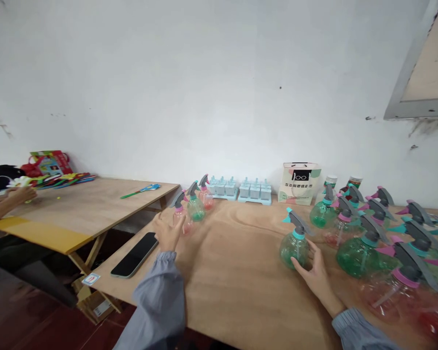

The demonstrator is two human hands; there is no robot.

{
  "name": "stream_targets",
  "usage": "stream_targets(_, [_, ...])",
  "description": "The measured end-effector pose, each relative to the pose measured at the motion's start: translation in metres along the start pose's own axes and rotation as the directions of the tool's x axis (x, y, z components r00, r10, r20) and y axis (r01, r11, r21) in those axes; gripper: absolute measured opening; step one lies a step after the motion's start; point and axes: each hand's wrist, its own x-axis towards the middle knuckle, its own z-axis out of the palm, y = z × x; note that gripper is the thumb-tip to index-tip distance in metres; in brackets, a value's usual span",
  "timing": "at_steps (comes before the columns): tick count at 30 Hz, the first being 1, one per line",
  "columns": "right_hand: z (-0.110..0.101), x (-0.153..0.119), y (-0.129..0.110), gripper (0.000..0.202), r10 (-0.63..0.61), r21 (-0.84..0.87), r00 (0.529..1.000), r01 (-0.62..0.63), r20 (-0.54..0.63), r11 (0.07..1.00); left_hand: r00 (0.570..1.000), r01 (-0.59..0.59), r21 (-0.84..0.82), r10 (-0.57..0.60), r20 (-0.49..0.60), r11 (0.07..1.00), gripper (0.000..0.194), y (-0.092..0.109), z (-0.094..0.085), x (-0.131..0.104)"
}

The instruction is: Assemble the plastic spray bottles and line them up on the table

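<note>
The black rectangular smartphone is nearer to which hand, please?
Left: the left hand is beside the smartphone; the right hand is farther right, at a green plastic spray bottle.

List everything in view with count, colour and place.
Wall: one, white, behind
Frame: one, grey, upper right
Floor: red, lower left
Tables: two, brown, centre and left
Left bottles: three, pink/green, centre left
Held bottle: one, green, centre right
Right bottles: many, pink/green, right
Moulds: two, pale blue, by wall
Bag: one, cream, by wall
Jars: two, white lids, beside bag
Phone: one, black, table's left
Sticker: one, white, table corner
Carton: unclear count, brown, below tables
Blue-green item: one, left table
Pile: uncounted, multicoloured, left table
Packet: one, red, behind pile
Black item: one, far left
Co-worker's hand: one, left edge
Left hand: one, grey sleeve, by left bottles
Right hand: one, grey sleeve, on held bottle
</note>
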Motion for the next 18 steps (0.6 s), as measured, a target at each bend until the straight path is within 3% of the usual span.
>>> stream_targets(2, [0.004,-0.002,-0.004,0.071,-0.028,-0.049,0.999,0.027,-0.017,0.998,0.989,-0.04,-0.148,0.018,-0.147,0.988,0.065,0.027,-0.01,-0.029])
stream_targets(3, [0.007,-0.003,-0.007,0.071,-0.035,-0.066,0.999,0.033,-0.026,0.997,0.989,-0.103,-0.218,0.075,-0.13,0.97,0.061,0.043,-0.013,-0.046])
stream_targets(5, [0.016,-0.007,-0.012,0.072,-0.035,-0.072,0.999,0.033,-0.029,0.997,0.969,-0.222,-0.372,0.247,0.023,0.901,0.062,0.079,-0.012,-0.084])
stream_targets(6, [0.022,-0.009,-0.015,0.072,-0.033,-0.063,0.999,0.031,-0.023,0.998,0.933,-0.233,-0.464,0.331,0.143,0.855,0.064,0.098,-0.008,-0.103])
stream_targets(8, [0.036,-0.012,-0.022,0.071,-0.031,-0.038,1.0,0.031,0.002,0.999,0.811,-0.155,-0.622,0.459,0.364,0.768,0.077,0.133,0.005,-0.139])
stream_targets(10, [0.049,-0.015,-0.03,0.068,-0.044,0.001,0.998,0.044,0.053,0.999,0.728,-0.023,-0.678,0.477,0.492,0.735,0.094,0.161,0.021,-0.168])
stream_targets(12, [0.055,-0.016,-0.04,0.069,-0.082,0.029,0.991,0.079,0.11,0.996,0.709,0.041,-0.657,0.441,0.549,0.753,0.097,0.178,0.036,-0.188])
stream_targets(15, [0.039,-0.016,-0.057,0.068,-0.164,-0.021,0.984,0.166,0.071,0.986,0.711,0.055,-0.611,0.399,0.579,0.789,0.08,0.185,0.048,-0.196])
stream_targets(18, [-0.017,-0.017,-0.056,0.059,-0.207,-0.16,0.957,0.176,-0.205,0.971,0.694,0.069,-0.611,0.402,0.597,0.788,0.069,0.177,0.052,-0.189])
